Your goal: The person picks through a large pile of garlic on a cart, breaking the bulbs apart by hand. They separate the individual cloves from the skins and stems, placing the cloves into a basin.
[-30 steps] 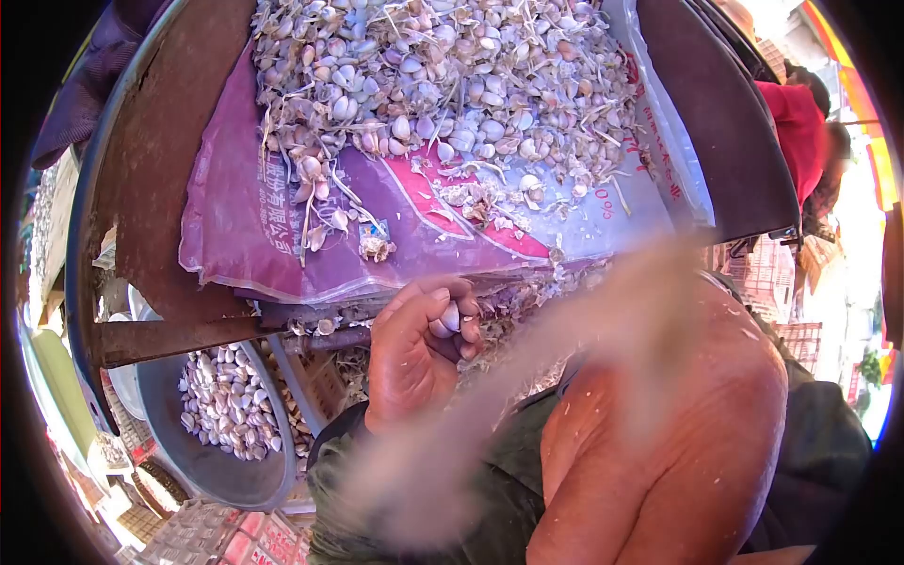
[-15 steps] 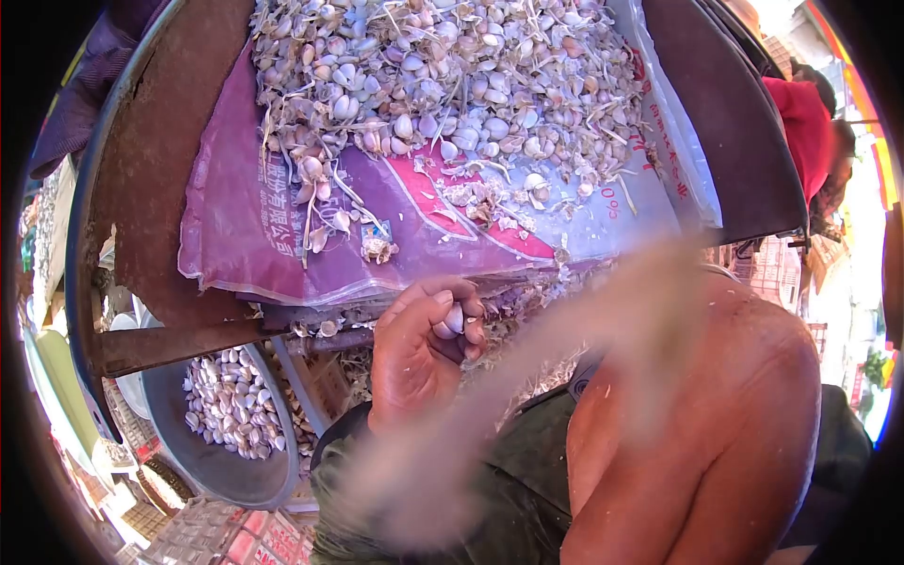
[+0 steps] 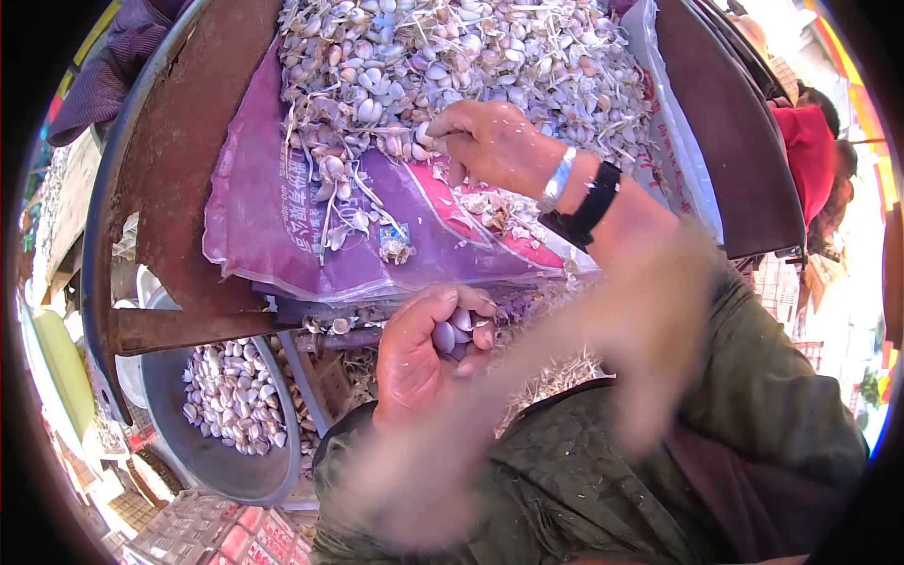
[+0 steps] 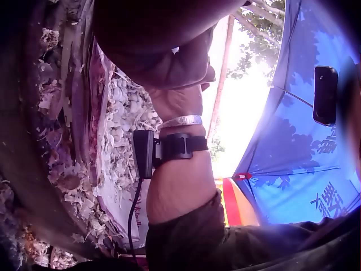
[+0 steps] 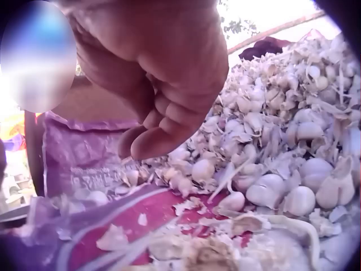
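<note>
Low in the middle of the head view, the left hand (image 3: 410, 353) holds several garlic cloves (image 3: 444, 336) in its curled fingers, palm facing up. The right hand (image 3: 494, 146) reaches over the near edge of the garlic pile (image 3: 508, 56), its fingers bent downward. One pale clove (image 3: 424, 134) shows right at its index fingertip; I cannot tell whether the fingers pinch it. In the right wrist view the bent fingers (image 5: 152, 141) hang close over loose cloves and husks. The left wrist view shows the right forearm (image 4: 183, 186) with a bracelet and strap.
A purple printed sack (image 3: 254, 207) lies under the pile, with husk scraps (image 3: 499, 212) on it. Brown metal sides (image 3: 160, 188) flank the sack. Below left, a grey basin (image 3: 226, 471) contains many cloves. A blurred pale shape (image 3: 527, 377) crosses the lower head view.
The right arm, earlier large and close at the lower right, has extended forward, bringing the right hand over the pile. The left hand's fingers have loosened somewhat, showing more cloves.
</note>
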Motion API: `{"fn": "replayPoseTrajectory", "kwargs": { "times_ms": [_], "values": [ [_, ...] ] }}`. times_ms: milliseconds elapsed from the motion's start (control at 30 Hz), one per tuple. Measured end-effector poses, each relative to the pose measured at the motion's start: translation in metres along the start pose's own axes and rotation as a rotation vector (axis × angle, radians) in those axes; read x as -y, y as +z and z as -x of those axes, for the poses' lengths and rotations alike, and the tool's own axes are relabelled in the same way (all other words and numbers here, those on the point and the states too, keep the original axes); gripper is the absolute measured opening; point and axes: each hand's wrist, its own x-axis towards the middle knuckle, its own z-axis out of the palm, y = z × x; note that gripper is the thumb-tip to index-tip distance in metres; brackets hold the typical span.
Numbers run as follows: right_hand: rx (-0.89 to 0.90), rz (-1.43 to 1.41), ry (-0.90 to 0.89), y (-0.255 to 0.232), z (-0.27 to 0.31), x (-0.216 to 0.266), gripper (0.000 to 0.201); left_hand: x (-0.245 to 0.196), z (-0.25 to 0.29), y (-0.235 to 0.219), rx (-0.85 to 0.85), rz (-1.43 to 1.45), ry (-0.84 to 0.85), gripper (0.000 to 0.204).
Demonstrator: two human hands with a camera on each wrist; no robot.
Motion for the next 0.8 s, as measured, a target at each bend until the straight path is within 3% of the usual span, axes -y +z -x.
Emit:
{"fn": "replayPoseTrajectory", "kwargs": {
  "times_ms": [67,133,200,500,667,800],
  "values": [
    [0.132,1.059,-0.601,0.007,-0.044,-0.054,0.016,0.002,0.001,0.004,-0.056,-0.031,0.040,0.025],
    [0.128,1.282,-0.672,0.016,-0.055,-0.055,0.018,0.002,0.002,0.008,-0.091,-0.018,0.053,0.025],
    [0.010,0.661,-0.225,0.028,-0.053,-0.054,0.020,0.002,0.002,0.007,-0.101,-0.013,0.065,0.025],
    [0.158,0.814,-0.314,0.022,-0.006,-0.040,0.015,0.005,0.001,0.007,-0.126,-0.049,0.085,0.023],
    [0.100,0.722,-0.467,0.019,0.000,-0.068,0.016,0.009,-0.006,0.000,-0.155,-0.074,0.066,0.023],
    [0.026,0.452,-0.455,0.011,0.030,-0.046,0.019,0.009,-0.012,0.002,-0.203,-0.096,0.089,0.024]
  ]
}}
